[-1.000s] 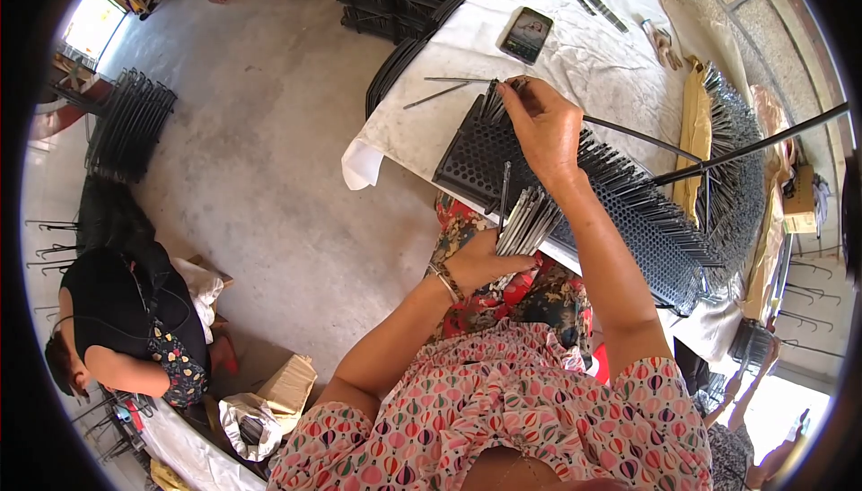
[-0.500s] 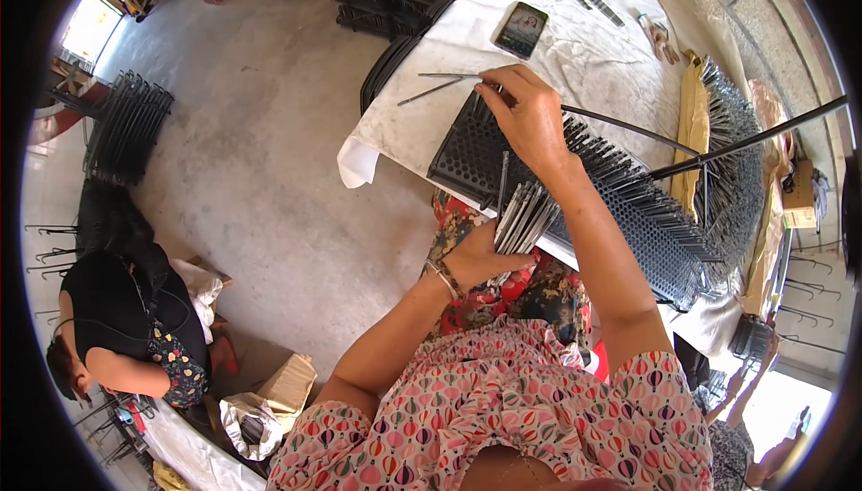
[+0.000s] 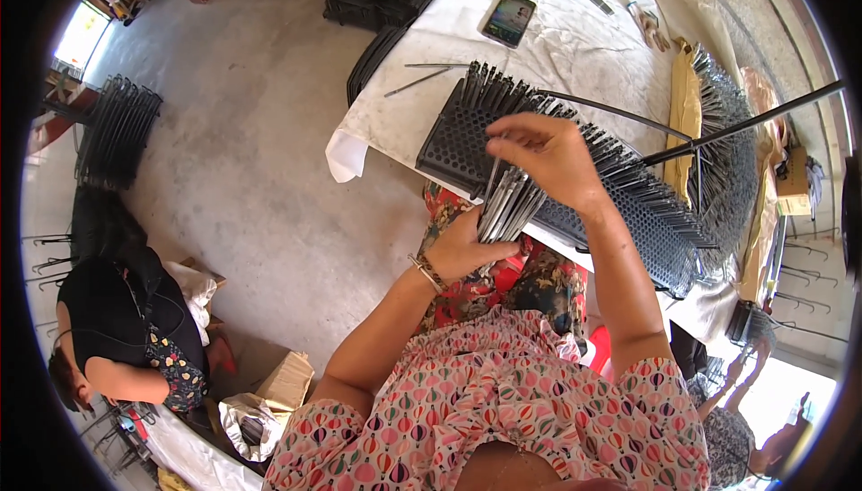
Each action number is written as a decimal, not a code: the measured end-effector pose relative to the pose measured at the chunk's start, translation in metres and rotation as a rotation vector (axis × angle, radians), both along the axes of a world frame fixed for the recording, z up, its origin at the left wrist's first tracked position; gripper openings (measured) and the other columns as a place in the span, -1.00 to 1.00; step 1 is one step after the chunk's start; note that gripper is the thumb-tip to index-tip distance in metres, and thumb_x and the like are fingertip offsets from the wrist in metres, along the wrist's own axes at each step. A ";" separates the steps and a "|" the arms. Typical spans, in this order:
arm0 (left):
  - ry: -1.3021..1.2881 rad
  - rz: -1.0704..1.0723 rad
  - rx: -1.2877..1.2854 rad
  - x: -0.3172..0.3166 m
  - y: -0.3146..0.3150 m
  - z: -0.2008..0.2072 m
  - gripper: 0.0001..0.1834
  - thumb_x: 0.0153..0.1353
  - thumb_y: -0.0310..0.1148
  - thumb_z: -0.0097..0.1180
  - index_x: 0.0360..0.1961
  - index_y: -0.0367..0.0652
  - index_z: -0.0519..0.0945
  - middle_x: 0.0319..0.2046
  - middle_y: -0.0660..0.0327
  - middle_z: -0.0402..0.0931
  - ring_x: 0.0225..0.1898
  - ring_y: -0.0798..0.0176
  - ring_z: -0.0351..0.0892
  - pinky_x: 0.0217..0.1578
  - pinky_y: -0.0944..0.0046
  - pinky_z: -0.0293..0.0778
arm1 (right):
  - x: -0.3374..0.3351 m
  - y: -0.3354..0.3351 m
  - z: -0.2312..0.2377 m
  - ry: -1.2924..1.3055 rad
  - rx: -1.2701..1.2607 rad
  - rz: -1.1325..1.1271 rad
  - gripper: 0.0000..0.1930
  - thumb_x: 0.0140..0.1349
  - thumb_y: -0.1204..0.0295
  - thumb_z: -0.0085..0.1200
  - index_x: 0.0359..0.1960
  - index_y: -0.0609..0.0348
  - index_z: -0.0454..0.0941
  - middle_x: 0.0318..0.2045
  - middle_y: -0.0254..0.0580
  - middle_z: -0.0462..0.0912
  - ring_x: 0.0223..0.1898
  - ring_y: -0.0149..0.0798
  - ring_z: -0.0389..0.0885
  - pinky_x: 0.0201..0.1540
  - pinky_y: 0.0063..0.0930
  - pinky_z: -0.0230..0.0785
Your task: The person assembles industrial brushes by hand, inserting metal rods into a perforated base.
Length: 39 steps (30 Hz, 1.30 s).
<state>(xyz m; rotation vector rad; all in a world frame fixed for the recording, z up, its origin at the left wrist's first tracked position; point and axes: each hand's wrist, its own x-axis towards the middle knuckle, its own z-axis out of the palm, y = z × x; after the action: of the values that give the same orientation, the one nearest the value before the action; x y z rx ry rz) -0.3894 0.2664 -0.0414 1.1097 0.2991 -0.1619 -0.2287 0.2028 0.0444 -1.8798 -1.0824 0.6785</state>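
A smartphone (image 3: pixel 509 18) lies flat on the white table cloth (image 3: pixel 575 42) at about 12 o'clock, a dark rectangle whose lit screen shows pale and greenish patches. A tan cardboard box (image 3: pixel 285 381) sits on the floor at about 7 o'clock, lying tilted. Just beside it, toward 7 o'clock, lies a crumpled whitish plastic bag (image 3: pixel 244 421).

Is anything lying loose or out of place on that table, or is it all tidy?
Mostly tidy. Two thin metal rods lie loose on the white cloth, apart from the perforated black board and the bundle of rods in the left hand. A phone lies beyond them. Nothing looks spilled or broken.
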 end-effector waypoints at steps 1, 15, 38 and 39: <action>0.007 0.002 -0.030 -0.002 0.000 -0.002 -0.64 0.06 -0.43 0.23 -0.14 -0.24 0.41 -0.45 0.30 0.48 -0.49 0.47 0.47 -0.50 0.44 0.43 | 0.003 0.001 0.008 0.035 0.084 -0.075 -0.78 0.11 0.44 0.21 -0.20 0.24 0.61 -0.48 -0.34 0.62 -0.44 -0.57 0.48 -0.38 -0.66 0.37; 0.049 0.169 -0.352 -0.008 -0.009 -0.002 -0.72 0.13 -0.47 0.17 -0.12 -0.26 0.49 -0.28 0.13 0.59 -0.31 0.30 0.60 -0.35 0.35 0.54 | 0.032 0.039 -0.007 -0.479 0.399 -0.280 -0.81 0.14 0.49 0.14 -0.20 0.26 0.59 -0.38 -0.11 0.64 -0.42 -0.34 0.57 -0.35 -0.51 0.41; 0.068 0.286 -0.431 0.003 -0.023 -0.007 -0.76 0.12 -0.51 0.16 -0.15 -0.28 0.53 -0.29 0.13 0.60 -0.32 0.28 0.61 -0.30 0.31 0.56 | 0.008 -0.055 -0.016 -0.234 0.155 -0.499 -0.87 0.12 0.53 0.13 -0.28 0.27 0.61 -0.46 -0.19 0.60 -0.57 -0.47 0.43 -0.51 -0.60 0.26; 0.098 0.302 -0.467 0.004 -0.023 -0.009 -0.74 0.12 -0.51 0.14 -0.13 -0.33 0.52 -0.27 0.07 0.61 -0.28 0.26 0.62 -0.21 0.31 0.53 | 0.004 -0.061 -0.019 -0.238 0.144 -0.500 -0.86 0.13 0.52 0.12 -0.28 0.28 0.61 -0.48 -0.22 0.59 -0.56 -0.50 0.41 -0.51 -0.62 0.25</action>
<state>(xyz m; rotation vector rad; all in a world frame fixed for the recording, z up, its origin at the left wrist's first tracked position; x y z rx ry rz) -0.3855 0.2433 -0.0506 0.5862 0.4847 -0.0143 -0.2246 0.1416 0.0256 -2.0267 -0.7292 0.0909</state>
